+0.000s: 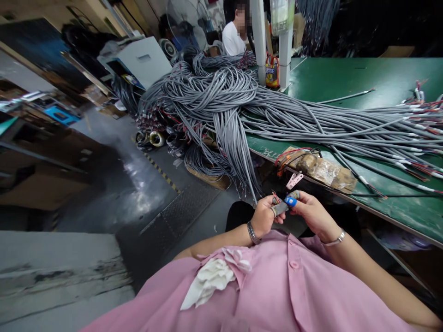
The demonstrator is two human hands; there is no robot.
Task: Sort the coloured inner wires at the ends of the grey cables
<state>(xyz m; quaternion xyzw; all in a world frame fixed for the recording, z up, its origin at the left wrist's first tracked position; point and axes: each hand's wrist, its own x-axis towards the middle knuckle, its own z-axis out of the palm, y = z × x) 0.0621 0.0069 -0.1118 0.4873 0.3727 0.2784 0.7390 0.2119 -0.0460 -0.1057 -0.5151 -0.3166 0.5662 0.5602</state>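
My left hand [265, 216] is closed in front of my body. Thin wires [276, 196] with reddish ends stick up from between its fingers, and grey wrapping covers its thumb. My right hand [313, 213] meets it in a pinch, with a blue wrap [290, 201] on the thumb. What the right fingertips grip is too small and hidden to make out. Just above the right hand, a pink clip [294, 180] sits at the bench edge. Beside it lies a taped cardboard piece [321, 170] with red and orange wires around it.
Many grey cables [214, 94] lie heaped across the green bench [374, 76] and hang over its edge. Stripped cable ends spread to the right. A small bright bag [272, 73] stands by white posts. Another person [233, 39] sits behind the heap, near a fan [187, 20].
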